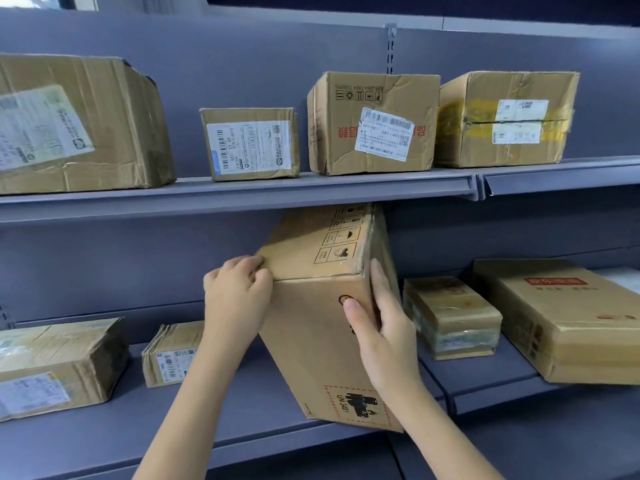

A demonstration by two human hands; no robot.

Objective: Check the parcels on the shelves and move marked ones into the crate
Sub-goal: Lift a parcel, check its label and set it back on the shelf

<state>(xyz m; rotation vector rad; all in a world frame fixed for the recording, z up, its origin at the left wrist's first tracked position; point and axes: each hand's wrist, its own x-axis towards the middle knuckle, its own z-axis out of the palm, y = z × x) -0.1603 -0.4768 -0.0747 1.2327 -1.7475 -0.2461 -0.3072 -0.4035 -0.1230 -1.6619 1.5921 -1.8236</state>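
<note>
Head view shows the left hand (239, 289) and right hand (375, 327) gripping a tilted box (311, 341) on the lower shelf (242, 417), fingers curled round its edges, with no crate seen yet.

On the upper shelf (242, 194) four parcels stand in a row. On the lower shelf (242, 410), a tall tilted box (322, 306) leans between my hands: my left hand (239, 292) on its upper left corner, my right hand (381, 323) along its right edge. Two parcels lie left of it, two right
</note>
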